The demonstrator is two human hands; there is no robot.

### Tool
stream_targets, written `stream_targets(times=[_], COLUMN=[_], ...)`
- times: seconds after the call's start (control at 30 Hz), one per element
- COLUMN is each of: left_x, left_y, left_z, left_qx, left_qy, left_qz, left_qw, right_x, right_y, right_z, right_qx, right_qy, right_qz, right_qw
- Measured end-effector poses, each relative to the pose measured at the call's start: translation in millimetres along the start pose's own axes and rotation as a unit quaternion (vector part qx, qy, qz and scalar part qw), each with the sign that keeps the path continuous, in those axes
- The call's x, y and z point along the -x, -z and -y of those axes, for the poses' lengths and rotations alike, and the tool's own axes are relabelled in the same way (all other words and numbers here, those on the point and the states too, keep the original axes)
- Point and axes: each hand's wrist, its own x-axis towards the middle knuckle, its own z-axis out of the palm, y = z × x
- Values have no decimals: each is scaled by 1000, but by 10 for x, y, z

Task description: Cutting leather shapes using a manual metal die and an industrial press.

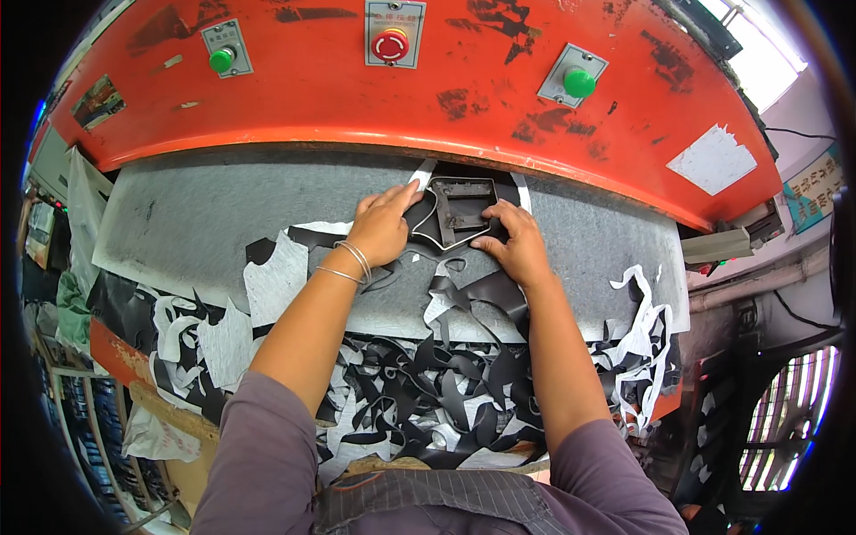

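Observation:
A metal cutting die (443,212) with a thin outlined edge and a crossbar frame sits on a black sheet (506,187) with a pale edge, partly beneath the red machine's front. My right hand (517,245) grips the die's right side, its fingers at the rim and thumb by the lower corner. To the left of the die, my left hand (383,227) rests on the sheet with fingers stretched forward, the fingertips near a white strip; its underside is hidden. Two thin bangles circle my left wrist. Under everything lies a wide grey pad (196,218).
Tangled black and white offcuts (428,379) heap along the pad's front edge. A white-backed scrap (275,278) lies left of my forearm. The red machine front (303,98) carries a red button (390,45) between two green ones (222,60). A rack (85,392) stands at lower left.

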Motion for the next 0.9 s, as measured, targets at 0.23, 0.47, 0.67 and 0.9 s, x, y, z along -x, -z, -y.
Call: stream_targets(times=[0.23, 0.47, 0.67, 0.9], left_x=[-55, 3, 459, 946], left_y=[-7, 138, 851, 2110], left_z=[51, 13, -3, -145], left_qx=[-45, -26, 182, 37], left_qy=[2, -13, 7, -95], left_qz=[-1, 7, -112, -574], left_qw=[999, 1000, 977, 813], right_x=[-26, -15, 99, -282], right_y=[-55, -32, 446, 1354], right_z=[6, 113, 572, 1061], right_qx=[37, 60, -133, -214], right_qy=[39, 41, -134, -68], right_qz=[-18, -36, -128, -402], right_qw=[998, 997, 974, 888])
